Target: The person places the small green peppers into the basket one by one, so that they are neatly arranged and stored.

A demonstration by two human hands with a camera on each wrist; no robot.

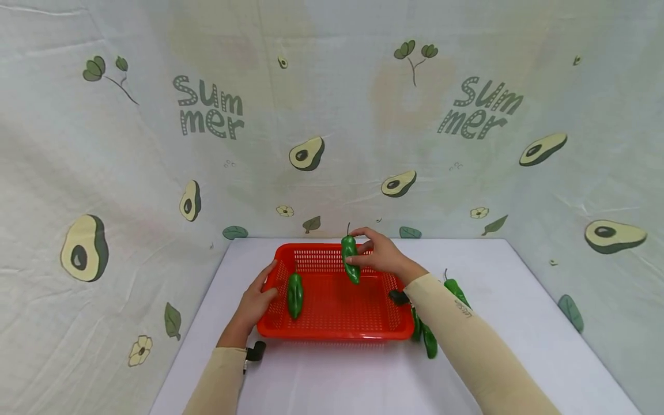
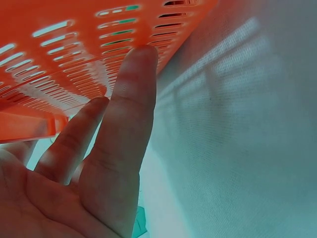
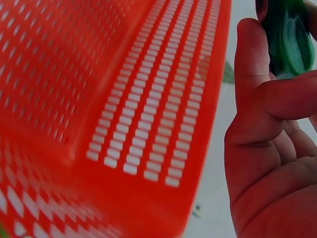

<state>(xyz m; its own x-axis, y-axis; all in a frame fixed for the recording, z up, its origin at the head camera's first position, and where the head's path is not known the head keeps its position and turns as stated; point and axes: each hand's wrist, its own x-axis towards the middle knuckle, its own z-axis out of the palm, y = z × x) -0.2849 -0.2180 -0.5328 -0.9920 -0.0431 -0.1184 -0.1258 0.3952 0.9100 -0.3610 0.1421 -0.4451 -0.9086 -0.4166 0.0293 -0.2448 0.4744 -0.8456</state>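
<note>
Right hand (image 1: 383, 253) pinches pepper (image 1: 350, 262) | left hand (image 1: 254, 302), fingers extended, touches basket (image 1: 334, 334) | I judge pepper light, firm, slick; best held mid-body, sparing stem (image 1: 348, 229)

Left hand (image 2: 111, 168) against slotted orange-red basket (image 2: 29, 15); pale cloth (image 2: 237, 144) beside

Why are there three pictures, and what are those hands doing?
There's no robot here, just a person's two hands. The wide picture comes from a camera worn on the head, looking forward and down. The other two come from cameras on the wrists, so each shows one hand up close.

A red basket sits on a white table. The left hand touches the basket's side. The right hand pinches a green pepper. A second pepper lies in the basket, and more peppers lie to its right.
</note>
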